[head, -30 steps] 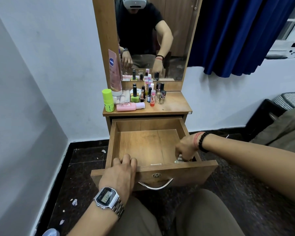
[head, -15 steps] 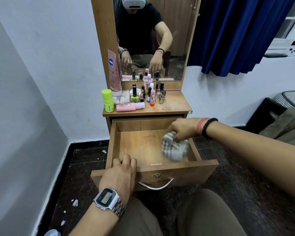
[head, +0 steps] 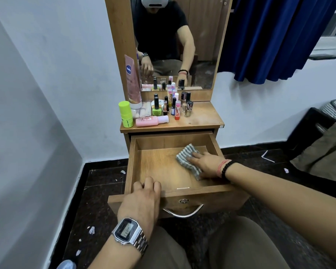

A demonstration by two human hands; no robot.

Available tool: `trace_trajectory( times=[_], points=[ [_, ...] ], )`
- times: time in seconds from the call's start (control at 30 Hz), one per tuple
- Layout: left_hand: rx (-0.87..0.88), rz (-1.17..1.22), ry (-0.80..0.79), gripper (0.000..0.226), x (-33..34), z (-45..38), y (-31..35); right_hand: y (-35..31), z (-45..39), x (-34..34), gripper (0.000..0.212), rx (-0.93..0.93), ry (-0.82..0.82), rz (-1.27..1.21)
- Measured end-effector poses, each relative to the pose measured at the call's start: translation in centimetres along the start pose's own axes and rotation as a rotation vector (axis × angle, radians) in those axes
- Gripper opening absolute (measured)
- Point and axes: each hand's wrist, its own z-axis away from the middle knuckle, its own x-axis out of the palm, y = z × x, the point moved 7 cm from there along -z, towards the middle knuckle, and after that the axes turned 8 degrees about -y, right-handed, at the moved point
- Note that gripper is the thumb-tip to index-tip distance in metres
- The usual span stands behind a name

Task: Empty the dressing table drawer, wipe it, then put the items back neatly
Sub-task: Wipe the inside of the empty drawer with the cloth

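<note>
The wooden drawer of the dressing table is pulled out, and the cloth is the only thing inside it. My right hand lies flat on a grey-and-white striped cloth, pressing it onto the drawer floor at the right side. My left hand rests over the drawer's front edge, fingers curled over the rim. Cosmetics stand on the table top: a green bottle, a pink bottle lying down, a tall pink tube and several small nail polish bottles.
A mirror rises behind the table top. A white wall runs close on the left, and a blue curtain hangs at the right. A metal handle hangs from the drawer front above my knees. Paper scraps lie on the dark floor.
My right hand lifted the cloth from the drawer's front right corner, carried it back, and now presses it flat on the drawer floor. The left hand stayed on the front edge.
</note>
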Motion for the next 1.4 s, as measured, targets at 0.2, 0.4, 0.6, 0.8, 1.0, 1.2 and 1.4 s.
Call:
trace_trajectory(
  times=[0.2, 0.4, 0.6, 0.8, 1.0, 1.2, 1.4],
  points=[
    [0.014, 0.032, -0.016, 0.04, 0.2, -0.2, -0.2, -2.0, -3.5, -1.0, 0.082, 0.002, 0.036, -0.087],
    [0.025, -0.033, -0.036, 0.025, 0.1, -0.4, -0.2, -7.0, -3.3, -1.9, 0.051, -0.265, 0.116, -0.086],
    [-0.023, -0.021, -0.042, 0.024, 0.1, -0.5, 0.3, -5.3, -5.7, -1.8, 0.053, -0.189, 0.222, -0.184],
    [-0.009, 0.002, -0.007, 0.028, 0.0, -0.4, 0.1, -12.1, -7.5, -1.8, 0.072, -0.229, 0.059, -0.097],
    [0.004, 0.001, -0.004, 0.028, 0.1, -0.2, 0.2, -10.8, -4.7, -0.7, 0.071, -0.403, -0.029, 0.095],
    [0.002, -0.005, 0.021, 0.024, -0.1, 0.0, 0.0, -4.4, -1.5, -0.8, 0.069, -0.213, -0.09, 0.118],
    [-0.001, 0.006, 0.009, 0.03, 0.2, -0.1, -0.1, -1.8, 1.7, -1.1, 0.034, -0.048, -0.159, 0.296]
  ],
)
